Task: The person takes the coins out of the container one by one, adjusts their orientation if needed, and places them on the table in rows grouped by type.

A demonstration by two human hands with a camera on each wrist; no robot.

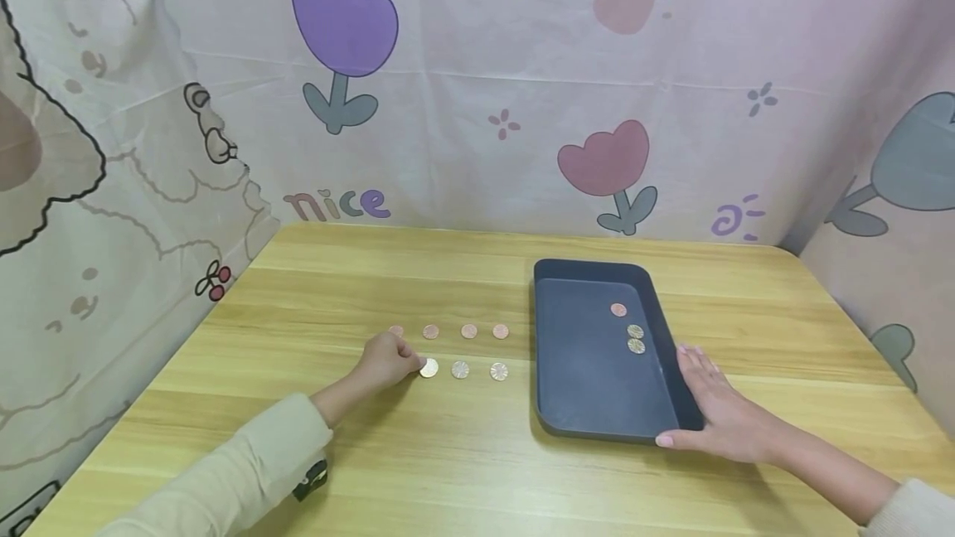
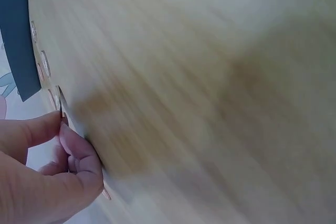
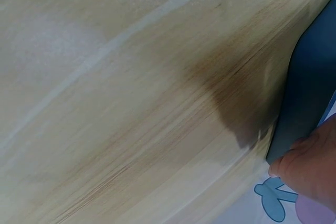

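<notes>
My left hand [image 1: 386, 363] pinches a pale gold coin [image 1: 429, 368] between thumb and fingertips, close over the table. In the left wrist view that coin [image 2: 60, 100] stands tilted on edge between the fingertips. Two more pale coins, one of them a silvery coin [image 1: 460, 370], lie to its right. Behind them runs a row of several copper-coloured coins [image 1: 468, 331], the leftmost partly hidden by my left hand. My right hand [image 1: 719, 417], fingers extended, rests against the near right corner of a dark grey tray [image 1: 589, 388]; the right wrist view shows the tray's outer wall [image 3: 310, 77] beside the fingers.
Inside the tray lie one copper-coloured coin [image 1: 618, 310] and two gold coins [image 1: 636, 345] toward its right side. Everything stands on a wood-grain table [image 1: 418, 462]. A printed cloth [image 1: 477, 31] with flowers hangs behind and at both sides of the table.
</notes>
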